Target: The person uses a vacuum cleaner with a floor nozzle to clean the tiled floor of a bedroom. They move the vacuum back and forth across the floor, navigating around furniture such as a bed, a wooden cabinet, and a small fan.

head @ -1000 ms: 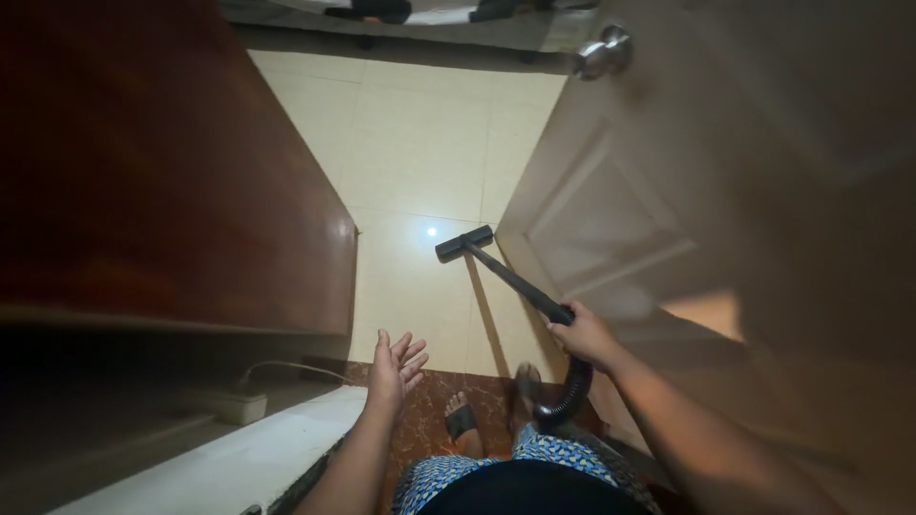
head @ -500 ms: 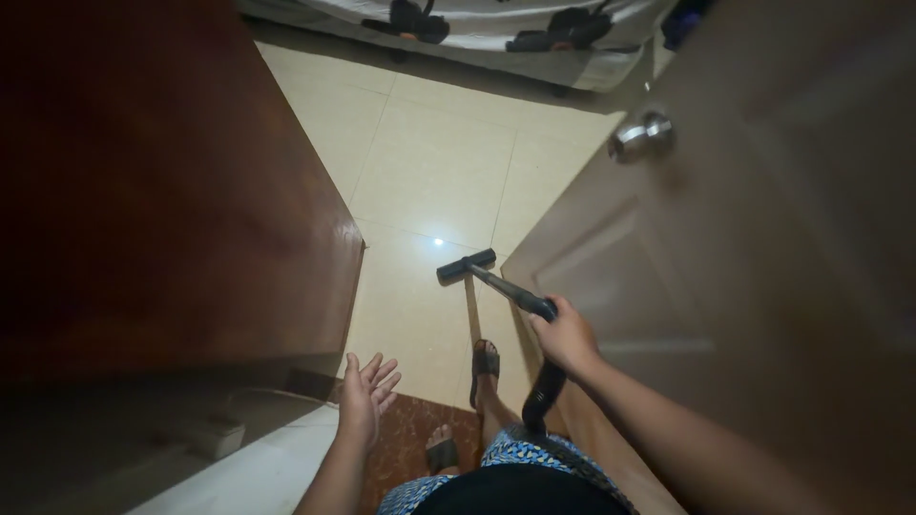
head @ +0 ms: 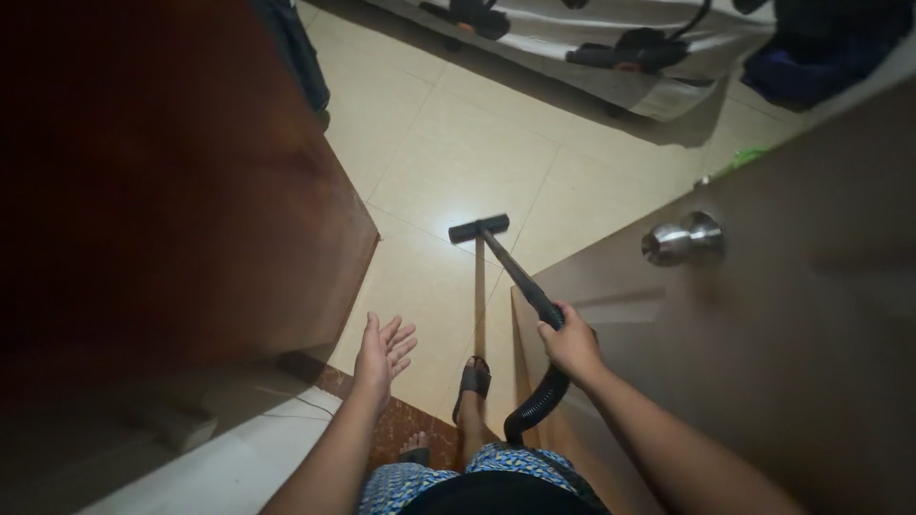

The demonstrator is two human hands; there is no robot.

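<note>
My right hand (head: 572, 345) grips the black wand of a vacuum cleaner (head: 520, 275) where it joins the ribbed black hose (head: 536, 408). The wand slopes down ahead to a flat black floor nozzle (head: 478, 228) resting on the cream floor tiles (head: 458, 162). My left hand (head: 383, 349) hangs free with its fingers spread, holding nothing, beside a dark red wooden cabinet (head: 181, 191). My foot in a black sandal (head: 471, 380) stands on the tiles just behind the wand.
A brown panelled door (head: 763, 362) with a round metal knob (head: 679, 239) stands open on my right. A bed with a pale patterned cover (head: 611, 48) runs across the far side. Dark blue cloth (head: 821, 43) lies at the top right. A white ledge (head: 200, 467) is at lower left.
I have stepped forward through the doorway, and the view has swung up toward the bed. The nozzle has slid ahead on the tiles. My left hand stays open.
</note>
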